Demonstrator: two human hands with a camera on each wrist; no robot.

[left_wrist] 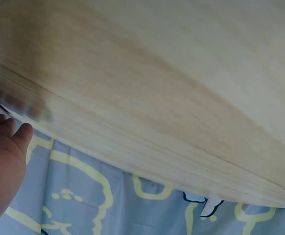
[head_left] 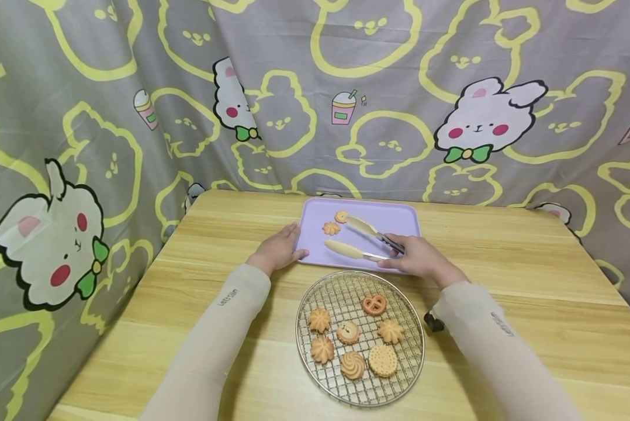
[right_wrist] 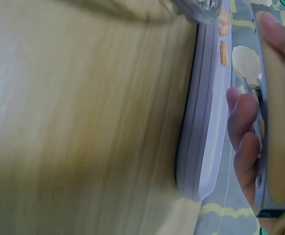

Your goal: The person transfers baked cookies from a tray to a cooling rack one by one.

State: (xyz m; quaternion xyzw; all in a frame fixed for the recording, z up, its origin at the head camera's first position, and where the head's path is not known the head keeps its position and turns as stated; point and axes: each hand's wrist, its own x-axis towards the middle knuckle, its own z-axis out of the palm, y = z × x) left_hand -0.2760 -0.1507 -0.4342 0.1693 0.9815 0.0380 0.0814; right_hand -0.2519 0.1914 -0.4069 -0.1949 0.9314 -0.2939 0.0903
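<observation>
Cookies (head_left: 349, 342) lie nearest, seven of them spread on a round wire rack (head_left: 315, 374) that rests on the wooden desk (head_left: 530, 292), just this side of the purple tray (head_left: 394, 219). A small dark object (head_left: 433, 322) sits on the desk just right of the rack, partly hidden by the right sleeve. Beyond the rack, the right hand (head_left: 420, 257) is over the tray's near right corner, fingers curled round the handle of a pair of tongs (head_left: 364, 240); the tongs' two pale arms are spread apart and reach leftward over the tray. The left hand (head_left: 278, 250) lies on the desk against the tray's left edge, fingers loosely extended and touching its rim, gripping nothing. On the tray, two small cookies (head_left: 336, 223) sit near its far left part, the farther one at the tip of the tongs' upper arm, though contact is unclear. Behind the desk hangs a grey curtain (head_left: 315, 88) printed with rabbits.
</observation>
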